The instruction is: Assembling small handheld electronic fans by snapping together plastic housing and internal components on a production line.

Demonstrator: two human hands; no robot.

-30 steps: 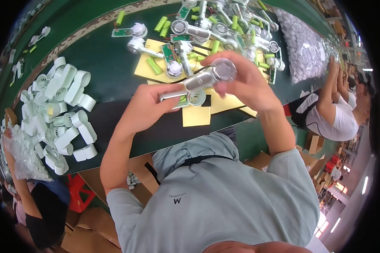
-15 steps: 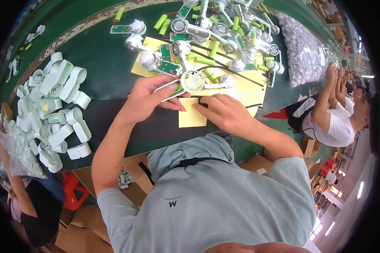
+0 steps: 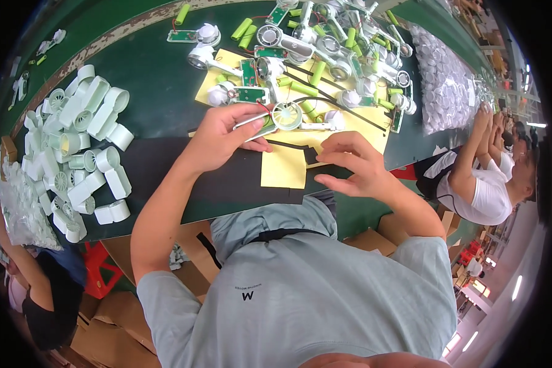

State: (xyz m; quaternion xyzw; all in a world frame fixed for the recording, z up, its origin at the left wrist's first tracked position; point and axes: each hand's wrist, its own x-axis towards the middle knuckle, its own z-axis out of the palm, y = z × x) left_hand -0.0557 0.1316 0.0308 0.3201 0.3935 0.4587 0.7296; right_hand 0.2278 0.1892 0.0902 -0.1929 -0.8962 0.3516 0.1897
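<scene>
My left hand point(image 3: 224, 138) is closed around the handle of a pale green handheld fan shell point(image 3: 286, 115). Its round grille points right, and a green battery cell shows partly beneath my fingers. Below the shell lies a small yellow sheet point(image 3: 282, 173), with a thin black strip point(image 3: 288, 145) along its upper edge. Beside that sheet is my right hand point(image 3: 354, 164), its thumb and fingers spread apart. The fingertips are close to a short black piece point(image 3: 311, 155) at the strip's end; whether they touch it is unclear.
Pale green fan shells point(image 3: 83, 153) are heaped at the left. Fan assemblies with circuit boards and green cells point(image 3: 318, 72) crowd a larger yellow sheet point(image 3: 374, 132) at the back. A clear bag of white round parts point(image 3: 444, 80) lies right. Co-workers sit at both sides.
My right hand has lifted off the small yellow sheet, moved right and spread its fingers. The short black piece now shows beside it. My left hand still holds the fan shell.
</scene>
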